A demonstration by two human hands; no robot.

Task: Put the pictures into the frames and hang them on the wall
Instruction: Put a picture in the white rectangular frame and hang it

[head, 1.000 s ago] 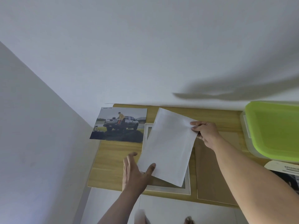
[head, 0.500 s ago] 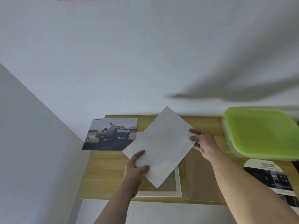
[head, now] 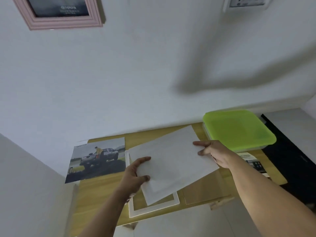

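Nearest: both forearms reach in from the bottom edge over a small wooden table [head: 102,194].

Left hand [head: 135,175] pinches the left edge of a white sheet [head: 172,163], thumb on top, fingers curled beneath. Right hand [head: 215,153] grips the sheet's right edge, two fingers laid flat on the upper face, the rest under it. Neither hand is spread wide; both are closed on the paper. The sheet is held tilted and slightly skewed, its plain side up. This is likely a picture face down, though nothing shows on that side to confirm it.

Directly below the sheet: a white frame [head: 153,209] lying flat on the table, empty, wood showing through its opening. The sheet covers most of it and does not sit squared inside it. Just right of the frame, a brown backing board [head: 203,190] lies flat.

Further back, left: a truck picture [head: 97,159], loose, overhanging the table's left edge. Right: a green-lidded box [head: 239,129]; a printed brochure [head: 253,161] beside the right wrist.

Far: on the wall, a pink frame [head: 63,12], already filled and hung.

Progress, as judged: one frame up, one being loaded, truck picture unframed. Left to do: seat the sheet, fit the backing, hang.
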